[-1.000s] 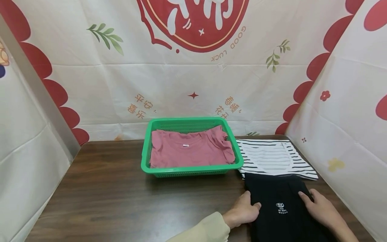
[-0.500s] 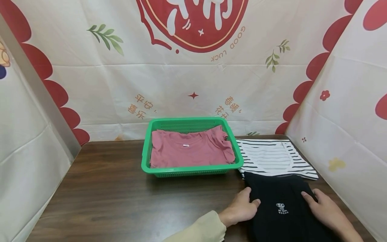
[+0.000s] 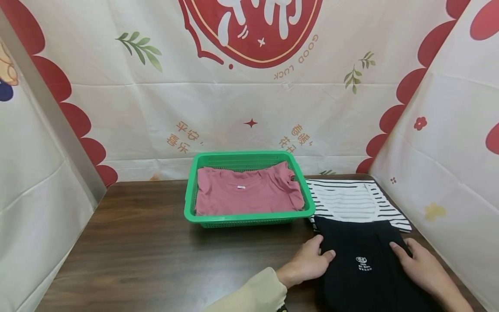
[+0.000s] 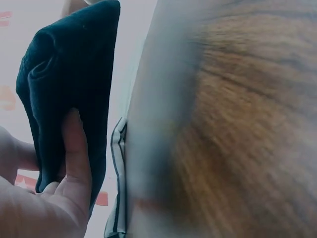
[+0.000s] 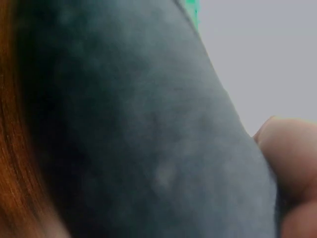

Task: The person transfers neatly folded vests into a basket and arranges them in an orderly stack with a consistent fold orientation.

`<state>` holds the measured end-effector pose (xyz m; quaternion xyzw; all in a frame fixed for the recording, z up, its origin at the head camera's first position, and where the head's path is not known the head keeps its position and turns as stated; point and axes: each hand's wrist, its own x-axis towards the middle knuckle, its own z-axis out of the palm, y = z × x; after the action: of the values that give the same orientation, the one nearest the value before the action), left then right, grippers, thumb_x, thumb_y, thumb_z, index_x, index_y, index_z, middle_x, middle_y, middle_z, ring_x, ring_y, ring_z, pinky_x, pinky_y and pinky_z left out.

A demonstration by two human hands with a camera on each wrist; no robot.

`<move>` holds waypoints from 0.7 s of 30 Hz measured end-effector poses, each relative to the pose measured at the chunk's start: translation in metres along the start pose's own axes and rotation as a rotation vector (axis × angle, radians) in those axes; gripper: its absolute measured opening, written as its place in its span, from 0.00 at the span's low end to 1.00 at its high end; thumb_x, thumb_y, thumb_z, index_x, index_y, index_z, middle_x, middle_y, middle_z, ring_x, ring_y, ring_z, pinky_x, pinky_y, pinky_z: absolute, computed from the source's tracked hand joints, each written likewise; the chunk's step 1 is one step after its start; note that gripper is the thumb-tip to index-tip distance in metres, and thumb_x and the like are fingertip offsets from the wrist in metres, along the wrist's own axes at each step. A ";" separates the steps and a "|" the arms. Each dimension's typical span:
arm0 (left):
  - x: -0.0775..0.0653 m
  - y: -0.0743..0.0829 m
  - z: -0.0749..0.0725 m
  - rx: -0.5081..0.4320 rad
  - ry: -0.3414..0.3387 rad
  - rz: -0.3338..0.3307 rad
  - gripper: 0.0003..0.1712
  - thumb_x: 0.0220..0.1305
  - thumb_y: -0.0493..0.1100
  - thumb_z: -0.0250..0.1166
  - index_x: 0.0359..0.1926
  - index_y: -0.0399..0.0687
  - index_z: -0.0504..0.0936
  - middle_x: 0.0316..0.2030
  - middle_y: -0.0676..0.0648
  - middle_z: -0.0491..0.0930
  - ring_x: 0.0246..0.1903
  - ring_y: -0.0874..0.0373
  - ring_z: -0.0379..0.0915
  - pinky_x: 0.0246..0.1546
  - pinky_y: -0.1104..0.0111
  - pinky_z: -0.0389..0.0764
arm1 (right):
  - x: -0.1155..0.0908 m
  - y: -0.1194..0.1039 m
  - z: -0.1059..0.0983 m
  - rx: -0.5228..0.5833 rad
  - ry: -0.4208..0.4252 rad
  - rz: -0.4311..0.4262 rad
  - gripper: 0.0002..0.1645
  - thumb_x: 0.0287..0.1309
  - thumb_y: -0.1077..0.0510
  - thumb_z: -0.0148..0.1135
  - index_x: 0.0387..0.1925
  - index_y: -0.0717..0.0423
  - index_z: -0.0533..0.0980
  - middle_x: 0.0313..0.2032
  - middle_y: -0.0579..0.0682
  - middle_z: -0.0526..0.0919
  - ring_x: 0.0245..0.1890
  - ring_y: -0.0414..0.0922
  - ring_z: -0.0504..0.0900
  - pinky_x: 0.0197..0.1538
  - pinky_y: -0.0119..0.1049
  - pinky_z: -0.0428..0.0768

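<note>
A folded black garment [image 3: 360, 286] with a small white print lies at the front right in the head view. My left hand [image 3: 306, 262] grips its left edge, thumb on top. In the left wrist view the fingers [image 4: 77, 148] reach into the folded layers of the cloth, which stands apart from the wooden surface there. On the opposite edge my right hand [image 3: 425, 268] holds the garment, thumb over the top and the other fingers mostly hidden. The right wrist view is mostly filled by blurred dark cloth [image 5: 148, 119], with a fingertip [image 5: 287, 148] at its edge.
Behind the black garment lies a white shirt with black stripes [image 3: 347, 201], partly overlapped by it. A green basket [image 3: 249, 220] holding a folded pink shirt [image 3: 249, 195] stands at the back middle of the brown table [image 3: 156, 251]. Printed cloth [image 3: 249, 99] hangs around the table.
Both hands keep their grip on the black garment. Its far edge has moved slightly away from me, over the near part of the striped shirt. The left hand has shifted forward and a little left.
</note>
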<state>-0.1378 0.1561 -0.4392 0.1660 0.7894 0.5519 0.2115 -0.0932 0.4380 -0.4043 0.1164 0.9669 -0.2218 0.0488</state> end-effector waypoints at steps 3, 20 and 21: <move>0.000 0.002 -0.003 -0.002 -0.006 0.015 0.32 0.70 0.50 0.61 0.71 0.48 0.67 0.62 0.48 0.74 0.58 0.61 0.73 0.59 0.63 0.74 | -0.002 -0.002 0.000 -0.010 0.030 -0.011 0.33 0.77 0.45 0.39 0.52 0.77 0.64 0.39 0.70 0.78 0.37 0.57 0.78 0.37 0.49 0.73; -0.003 0.008 -0.021 0.018 -0.029 0.052 0.33 0.71 0.53 0.59 0.73 0.50 0.64 0.64 0.49 0.73 0.60 0.63 0.70 0.61 0.62 0.73 | 0.000 -0.007 0.005 -0.002 0.141 -0.055 0.30 0.76 0.46 0.42 0.52 0.74 0.65 0.45 0.77 0.74 0.41 0.66 0.76 0.40 0.57 0.71; -0.003 0.009 -0.022 0.016 -0.031 0.055 0.34 0.71 0.53 0.59 0.73 0.50 0.63 0.64 0.49 0.72 0.60 0.63 0.70 0.61 0.62 0.72 | 0.000 -0.008 0.005 -0.003 0.144 -0.052 0.30 0.76 0.46 0.42 0.52 0.74 0.65 0.45 0.77 0.74 0.41 0.66 0.76 0.40 0.57 0.71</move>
<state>-0.1464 0.1406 -0.4239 0.1976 0.7856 0.5486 0.2070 -0.0945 0.4290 -0.4058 0.1069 0.9710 -0.2124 -0.0265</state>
